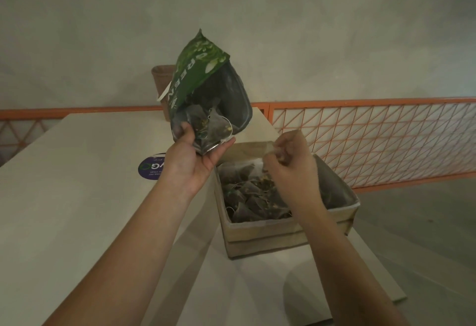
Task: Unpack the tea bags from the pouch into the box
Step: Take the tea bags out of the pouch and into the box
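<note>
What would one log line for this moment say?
left hand: holds green pouch tipped, mouth down | right hand: pinches tea bag over box | box: many tea bags inside | pouch: bags remain

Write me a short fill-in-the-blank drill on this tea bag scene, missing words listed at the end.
1. The left hand holds the green ____ by its open end.
2. The right hand pinches a tea bag above the cardboard ____.
3. The railing behind the table is painted ____.
4. The round sticker lies on the ____ side of the box.

Missing words: pouch; box; orange; left
</note>
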Demonstrator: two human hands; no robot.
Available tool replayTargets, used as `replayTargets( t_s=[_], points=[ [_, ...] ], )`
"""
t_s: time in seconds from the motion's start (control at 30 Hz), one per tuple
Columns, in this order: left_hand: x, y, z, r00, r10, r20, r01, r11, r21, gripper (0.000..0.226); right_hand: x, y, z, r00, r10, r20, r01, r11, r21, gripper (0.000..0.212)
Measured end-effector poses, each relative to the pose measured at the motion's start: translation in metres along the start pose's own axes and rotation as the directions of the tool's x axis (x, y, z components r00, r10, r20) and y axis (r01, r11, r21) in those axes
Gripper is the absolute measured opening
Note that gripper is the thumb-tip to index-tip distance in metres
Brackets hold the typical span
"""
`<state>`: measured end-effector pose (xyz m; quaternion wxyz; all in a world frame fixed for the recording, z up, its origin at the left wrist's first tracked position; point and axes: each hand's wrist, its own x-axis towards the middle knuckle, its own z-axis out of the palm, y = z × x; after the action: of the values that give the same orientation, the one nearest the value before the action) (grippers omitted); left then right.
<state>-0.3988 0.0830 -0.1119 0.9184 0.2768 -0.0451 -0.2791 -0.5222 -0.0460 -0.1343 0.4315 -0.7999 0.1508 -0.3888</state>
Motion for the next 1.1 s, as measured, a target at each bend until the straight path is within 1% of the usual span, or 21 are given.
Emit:
replayTargets(
  t_s=[0.07,0.1,0.13,0.2,0.27,0.33,0.4,0.47,0.5,0.57,0.63,0.7,0.77,0.8,0.83,0.87,0.9,0.97,1.03,1.07,1.1],
  points=[
    [-0.001,-0.001,0.001,1.0,-0.005,-0.001,0.005,1.0,0.003,0.024,0.001,0.006,-0.001,0.991,0.038,0.127,-0.003,0.965,-0.263,0.026],
    [-0.001,-0.002,0.001,1.0,-0.004,-0.003,0.004,1.0,0.009,0.024,0.001,0.008,0.002,0.99,0.016,0.137,0.029,0.947,-0.32,0.03],
    [-0.001,-0.003,0.002,1.0,-0.002,-0.003,0.002,1.0,0.018,0.025,0.001,0.008,0.006,0.994,-0.028,0.104,0.059,0.949,-0.31,0.031],
    [-0.002,-0.005,0.004,1.0,0.0,0.004,0.0,0.999,0.049,0.027,0.002,0.0,0.016,0.993,-0.11,-0.037,0.102,0.98,-0.173,0.031],
    [-0.004,-0.008,0.005,1.0,-0.014,0.005,0.014,0.997,0.08,0.032,0.004,-0.012,0.024,0.979,-0.177,-0.096,0.168,0.981,-0.099,0.032],
    [-0.006,-0.01,0.006,1.0,-0.022,-0.013,0.023,0.995,0.102,0.031,0.008,-0.019,0.031,0.973,-0.225,-0.047,0.214,0.962,-0.168,0.042],
    [-0.008,-0.012,0.006,0.999,-0.009,-0.035,0.013,0.993,0.119,0.028,0.013,-0.023,0.038,0.979,-0.201,-0.024,0.188,0.946,-0.266,0.05],
    [-0.008,-0.014,0.006,1.0,-0.008,-0.024,0.011,0.994,0.112,0.027,0.017,-0.022,0.042,0.982,-0.182,-0.054,0.158,0.94,-0.302,0.042],
    [-0.007,-0.014,0.006,1.0,-0.011,-0.01,0.012,0.995,0.1,0.027,0.019,-0.021,0.042,0.982,-0.176,-0.063,0.151,0.947,-0.285,0.033],
    [-0.006,-0.014,0.004,1.0,-0.015,0.003,0.015,0.995,0.098,0.03,0.02,-0.018,0.038,0.987,-0.145,-0.072,0.132,0.977,-0.168,0.017],
    [-0.004,-0.013,0.002,1.0,-0.021,0.011,0.02,0.996,0.091,0.035,0.018,-0.017,0.03,0.984,-0.136,-0.117,0.131,0.99,-0.055,0.009],
    [-0.001,-0.012,0.0,1.0,-0.013,0.021,0.012,0.998,0.058,0.038,0.014,-0.016,0.019,0.981,-0.106,-0.163,0.115,0.992,0.047,0.006],
    [0.002,-0.011,-0.001,1.0,0.009,0.014,-0.009,0.999,0.051,0.037,0.01,-0.015,0.008,0.984,-0.023,-0.178,0.052,0.986,0.159,0.007],
    [0.003,-0.01,-0.001,1.0,0.013,0.009,-0.013,0.999,0.046,0.034,0.008,-0.012,0.003,0.984,0.003,-0.179,0.028,0.986,0.167,0.01],
    [0.003,-0.01,-0.001,1.0,0.012,0.005,-0.013,0.999,0.039,0.031,0.007,-0.009,-0.002,0.986,0.015,-0.166,0.006,0.992,0.129,0.013],
    [0.003,-0.009,-0.001,1.0,0.01,0.003,-0.01,0.999,0.034,0.028,0.006,-0.005,-0.007,0.992,0.023,-0.123,-0.016,0.998,0.057,0.014],
    [0.003,-0.009,-0.002,1.0,0.008,-0.001,-0.008,0.999,0.034,0.026,0.006,-0.001,-0.011,0.999,0.035,-0.039,-0.037,0.999,-0.031,0.014],
    [0.003,-0.009,-0.001,1.0,0.003,-0.008,-0.003,0.999,0.035,0.023,0.007,0.005,-0.016,0.971,0.101,0.217,-0.045,0.968,-0.249,0.014],
    [0.002,-0.01,0.0,1.0,-0.006,-0.007,0.006,0.999,0.033,0.024,0.008,0.013,-0.018,0.887,0.198,0.416,-0.009,0.91,-0.414,0.028],
    [0.002,-0.01,0.0,1.0,-0.009,-0.004,0.009,0.999,0.033,0.025,0.009,0.016,-0.017,0.859,0.223,0.46,0.006,0.895,-0.445,0.04],
    [0.002,-0.011,0.0,1.0,-0.011,0.0,0.011,0.999,0.034,0.026,0.01,0.016,-0.017,0.853,0.225,0.472,0.02,0.888,-0.459,0.051]
  ],
)
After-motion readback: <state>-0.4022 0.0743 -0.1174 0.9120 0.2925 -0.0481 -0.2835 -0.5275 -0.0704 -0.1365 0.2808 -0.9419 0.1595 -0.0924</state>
